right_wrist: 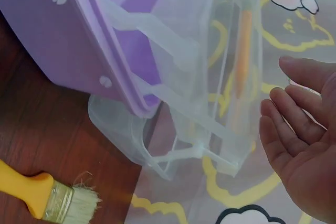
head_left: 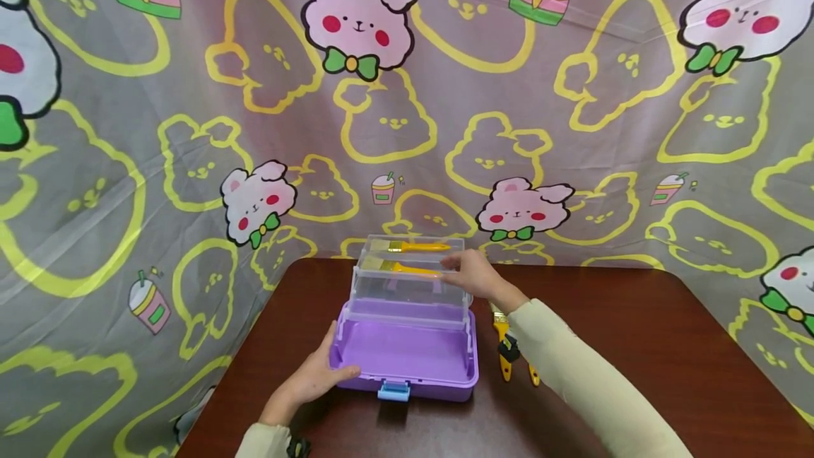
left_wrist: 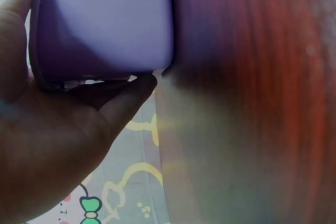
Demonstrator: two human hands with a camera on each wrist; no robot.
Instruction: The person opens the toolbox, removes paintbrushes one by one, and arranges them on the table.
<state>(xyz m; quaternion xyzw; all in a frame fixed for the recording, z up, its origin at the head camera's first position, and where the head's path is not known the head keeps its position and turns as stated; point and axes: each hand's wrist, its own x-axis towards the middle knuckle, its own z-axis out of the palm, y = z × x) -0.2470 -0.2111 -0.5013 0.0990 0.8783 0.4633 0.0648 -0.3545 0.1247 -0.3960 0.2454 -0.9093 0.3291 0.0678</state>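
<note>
An opened purple toolbox (head_left: 407, 352) stands on the table, with clear fold-out trays (head_left: 413, 293) raised above its back. My left hand (head_left: 318, 373) grips the toolbox's left end, thumb at the front corner; the left wrist view shows the purple end wall (left_wrist: 113, 19) against that hand. Two yellow-handled paintbrushes lie across the trays, an upper brush (head_left: 422, 247) and a lower brush (head_left: 416, 270). Beside the lower brush's handle end is my right hand (head_left: 475, 276). In the right wrist view its fingers (right_wrist: 286, 121) are loosely bent, with nothing between them.
To the right of the toolbox, yellow-handled paintbrushes (head_left: 502, 352) lie on the brown table (head_left: 610, 345), partly behind the right sleeve. A light blue latch (head_left: 394, 391) sticks out from the toolbox front. A patterned cloth (head_left: 445, 104) hangs behind the table.
</note>
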